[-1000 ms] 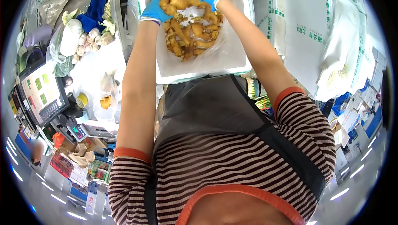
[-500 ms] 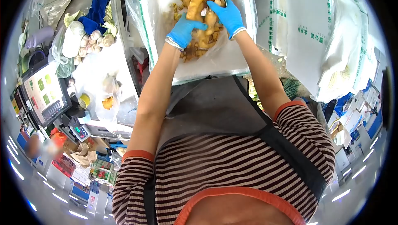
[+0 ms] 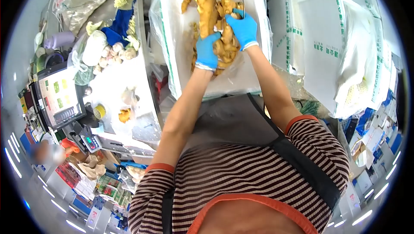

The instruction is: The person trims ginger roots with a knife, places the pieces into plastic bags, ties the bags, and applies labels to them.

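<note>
My left hand grips the long ginger by its lower end over the box; my right hand curls beside it, its grip too hidden to tell.

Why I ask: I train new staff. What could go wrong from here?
The right hand seems to hold a thin tool, which might nick its glove. The left hand is at the near end of the big ginger, so a knob could snap if levered.

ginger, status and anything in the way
left hand at big root's near end; right hand over smaller pieces; hands partly hide ginger
</note>
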The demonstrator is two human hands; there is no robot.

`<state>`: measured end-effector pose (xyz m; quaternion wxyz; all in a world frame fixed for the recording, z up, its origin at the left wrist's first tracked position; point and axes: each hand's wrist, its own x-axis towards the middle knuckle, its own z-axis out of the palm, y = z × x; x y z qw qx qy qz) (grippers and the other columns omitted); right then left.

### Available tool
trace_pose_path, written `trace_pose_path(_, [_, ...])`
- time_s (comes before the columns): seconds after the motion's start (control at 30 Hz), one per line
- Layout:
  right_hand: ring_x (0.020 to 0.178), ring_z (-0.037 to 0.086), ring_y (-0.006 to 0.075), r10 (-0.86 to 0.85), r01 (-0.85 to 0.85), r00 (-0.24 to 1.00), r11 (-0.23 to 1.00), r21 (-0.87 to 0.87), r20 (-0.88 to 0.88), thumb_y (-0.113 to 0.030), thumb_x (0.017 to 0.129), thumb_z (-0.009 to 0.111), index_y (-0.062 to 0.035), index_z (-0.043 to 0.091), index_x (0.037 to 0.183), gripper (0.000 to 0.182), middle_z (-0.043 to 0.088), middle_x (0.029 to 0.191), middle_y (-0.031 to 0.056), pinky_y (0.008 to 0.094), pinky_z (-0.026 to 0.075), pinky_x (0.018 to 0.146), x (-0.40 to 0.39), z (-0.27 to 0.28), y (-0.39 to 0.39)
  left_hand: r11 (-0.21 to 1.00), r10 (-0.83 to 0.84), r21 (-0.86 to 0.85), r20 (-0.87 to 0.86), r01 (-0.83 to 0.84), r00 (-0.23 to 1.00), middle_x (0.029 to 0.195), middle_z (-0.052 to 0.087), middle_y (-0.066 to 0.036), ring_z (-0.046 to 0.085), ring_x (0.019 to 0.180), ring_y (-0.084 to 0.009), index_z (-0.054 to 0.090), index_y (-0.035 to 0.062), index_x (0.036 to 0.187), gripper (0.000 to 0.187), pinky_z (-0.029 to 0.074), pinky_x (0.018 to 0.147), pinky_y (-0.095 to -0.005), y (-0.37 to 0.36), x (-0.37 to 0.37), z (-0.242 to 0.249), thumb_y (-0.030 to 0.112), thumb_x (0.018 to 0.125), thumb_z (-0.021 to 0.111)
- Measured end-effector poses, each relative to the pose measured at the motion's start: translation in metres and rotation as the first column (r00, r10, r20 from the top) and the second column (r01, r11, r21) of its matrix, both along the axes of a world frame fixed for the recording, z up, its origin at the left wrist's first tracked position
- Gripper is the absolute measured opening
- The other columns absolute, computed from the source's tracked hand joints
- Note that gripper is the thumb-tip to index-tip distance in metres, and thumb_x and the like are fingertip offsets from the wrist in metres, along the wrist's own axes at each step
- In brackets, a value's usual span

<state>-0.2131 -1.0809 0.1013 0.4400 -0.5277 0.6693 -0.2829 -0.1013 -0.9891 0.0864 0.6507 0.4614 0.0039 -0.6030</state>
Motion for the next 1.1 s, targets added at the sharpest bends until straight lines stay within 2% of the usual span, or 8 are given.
trace_pose_path(0.3, [0.081,0.068,0.0207,-0.014,0.038,0.994,0.973,-0.228,0.104,-0.03,0.073,0.078,0.0002,0.066,0.111,0.05,0.07,0.092,0.0147,0.032,0.053,0.077,0.021,0.036,0.012,0.992,0.096,-0.065,-0.112,-0.104,0.989,0.101,0.064,-0.008,0.063,0.093,-0.0207,0.059,-0.0012,0.115,0.035,0.053,0.084,-0.0333,0.006,0.019,0.012,0.001,0.08,0.065])
trace_pose_path(0.4, [0.077,0.064,0.0148,-0.22,0.248,0.909,0.968,-0.034,0.355,-0.025,0.075,0.078,0.0018,0.064,0.106,0.043,0.068,0.087,0.01,0.0289,0.053,0.07,-0.002,0.02,0.012,0.921,0.174,-0.252,-0.415,-0.296,0.893,0.101,0.064,-0.013,0.061,0.101,-0.0261,0.058,-0.0024,0.112,0.031,0.051,0.092,-0.0407,-0.013,0.056,0.016,0.007,0.083,0.065])
trace_pose_path(0.43, [0.075,0.06,0.0108,-0.218,0.226,0.894,0.974,0.027,0.392,-0.022,0.077,0.078,0.0024,0.062,0.103,0.039,0.066,0.087,0.0077,0.0267,0.051,0.066,-0.01,0.032,0.015,0.911,0.218,-0.247,-0.391,-0.33,0.894,0.102,0.061,-0.014,0.059,0.103,-0.0296,0.056,-0.0014,0.113,0.032,0.049,0.095,-0.045,-0.016,0.067,0.031,0.008,0.084,0.065])
trace_pose_path(0.6, [0.079,0.062,0.0131,0.008,0.018,0.979,0.992,-0.123,0.206,-0.029,0.077,0.08,0.0034,0.062,0.112,0.051,0.068,0.097,0.0116,0.029,0.053,0.069,-0.011,-0.006,-0.006,0.889,-0.053,-0.426,-0.455,-0.166,0.889,0.125,0.056,-0.014,0.052,0.12,-0.0295,0.043,-0.0005,0.135,0.051,0.045,0.1,-0.0454,-0.007,0.122,0.087,0.012,0.089,0.059])
trace_pose_path(0.73, [0.08,0.063,0.0169,-0.029,-0.026,0.92,0.991,0.135,0.391,-0.036,0.078,0.077,-0.0021,0.055,0.134,0.068,0.066,0.111,0.0122,0.0309,0.054,0.069,0.028,0.005,-0.041,0.824,-0.203,-0.565,-0.353,-0.036,0.913,0.129,0.053,-0.012,0.05,0.12,-0.0265,0.033,0.0025,0.144,0.063,0.048,0.096,-0.042,0.017,0.116,0.106,0.016,0.088,0.059])
trace_pose_path(0.83, [0.08,0.063,0.0165,0.166,-0.161,0.902,0.986,-0.046,0.398,-0.036,0.08,0.075,-0.0038,0.055,0.134,0.066,0.065,0.114,0.0114,0.0295,0.055,0.068,0.045,0.045,-0.05,0.842,-0.222,-0.54,-0.389,-0.025,0.894,0.121,0.054,-0.01,0.049,0.117,-0.0239,0.035,0.0022,0.143,0.064,0.05,0.093,-0.0396,0.037,0.106,0.104,0.014,0.087,0.062])
trace_pose_path(0.97, [0.084,0.065,0.0163,0.329,-0.356,0.845,0.934,-0.016,0.42,-0.044,0.082,0.074,-0.0084,0.058,0.131,0.063,0.066,0.114,0.0093,0.0297,0.055,0.069,0.041,0.08,-0.044,0.92,-0.138,-0.393,-0.333,-0.005,0.933,0.117,0.056,-0.011,0.052,0.117,-0.0258,0.037,0.0011,0.141,0.063,0.049,0.094,-0.0403,0.072,0.097,0.105,0.014,0.085,0.064])
trace_pose_path(1.1, [0.089,0.066,0.0188,0.467,-0.43,0.871,0.874,-0.225,0.153,-0.047,0.08,0.074,-0.0096,0.06,0.128,0.062,0.067,0.112,0.0099,0.0321,0.054,0.079,0.041,0.088,-0.021,0.94,-0.169,-0.321,-0.136,0.118,0.976,0.119,0.057,-0.013,0.054,0.118,-0.028,0.04,0.0015,0.14,0.059,0.048,0.094,-0.0407,0.106,0.098,0.101,0.016,0.086,0.061])
